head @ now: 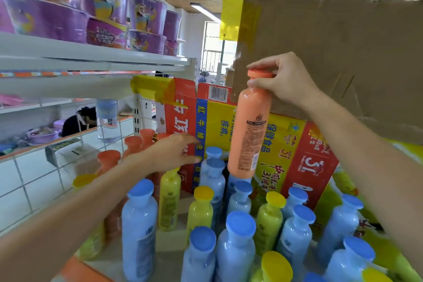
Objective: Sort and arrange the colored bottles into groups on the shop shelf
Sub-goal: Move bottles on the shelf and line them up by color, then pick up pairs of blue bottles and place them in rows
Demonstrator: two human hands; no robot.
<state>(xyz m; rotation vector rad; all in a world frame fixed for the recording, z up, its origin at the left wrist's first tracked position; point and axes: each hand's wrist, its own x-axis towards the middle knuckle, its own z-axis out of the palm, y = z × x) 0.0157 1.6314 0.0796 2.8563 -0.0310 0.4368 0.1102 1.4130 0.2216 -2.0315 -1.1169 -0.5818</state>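
My right hand [283, 80] grips an orange bottle [248, 130] by its cap and neck and holds it upright in the air above the standing bottles. My left hand [169, 153] reaches forward with straight fingers, touching the side of the red and yellow carton [293, 144], just beside a row of orange bottles [131, 144] at the left of the shelf. Blue bottles [235, 242] and yellow bottles [170, 197] stand mixed together across the shelf below both hands.
A torn brown cardboard flap [343, 52] rises at the right behind my right hand. The white shelf board above [91, 59] carries purple tubs [107, 2]. A white tiled wall [34, 178] lies at the left.
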